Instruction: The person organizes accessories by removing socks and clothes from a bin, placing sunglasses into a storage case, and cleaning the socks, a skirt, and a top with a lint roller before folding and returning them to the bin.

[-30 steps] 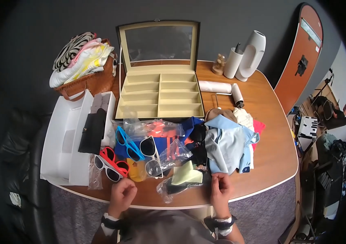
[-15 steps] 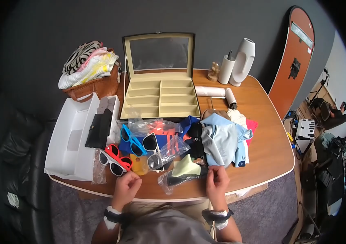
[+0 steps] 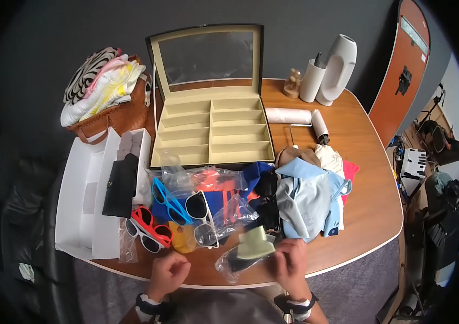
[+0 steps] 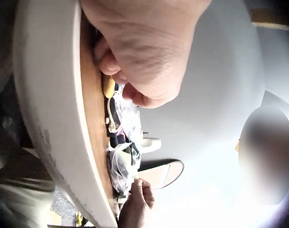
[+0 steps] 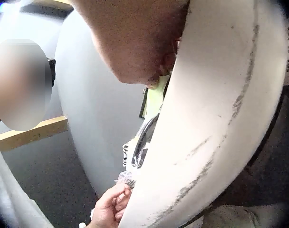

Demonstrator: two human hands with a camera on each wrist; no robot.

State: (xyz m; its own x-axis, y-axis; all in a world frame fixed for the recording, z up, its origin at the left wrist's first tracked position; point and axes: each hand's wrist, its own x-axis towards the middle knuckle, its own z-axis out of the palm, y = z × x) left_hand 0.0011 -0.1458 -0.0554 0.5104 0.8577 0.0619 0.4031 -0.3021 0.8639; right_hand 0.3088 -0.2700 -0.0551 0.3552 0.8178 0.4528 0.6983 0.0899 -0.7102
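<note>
My right hand (image 3: 291, 262) is at the table's front edge, thumb and fingertips pinching the right end of a pale yellow-green cloth (image 3: 255, 243). Under that cloth lies a clear plastic bag (image 3: 227, 268) with something dark in it. In the right wrist view the cloth (image 5: 155, 99) reaches right up to the fingertips. My left hand (image 3: 169, 272) hovers by the front edge, fingers loosely curled and holding nothing. Nearest to it are white sunglasses (image 3: 146, 237), red sunglasses (image 3: 144, 217) and a yellow pouch (image 3: 186, 240). Blue sunglasses (image 3: 167, 201) and another white-framed pair (image 3: 205, 213) lie beyond.
A display case (image 3: 210, 92) with cream compartments stands with its glass lid up. On the left are a white box (image 3: 73, 205), a black case (image 3: 120, 186) and a brown basket (image 3: 116, 119) of cloths. Folded clothes (image 3: 305, 200) lie right; white vases (image 3: 337, 70) stand behind.
The right hand has come closer to the cloth, and the cloth with the bag under it has shifted slightly toward me. The left hand stays near the edge. The head view has tilted a little.
</note>
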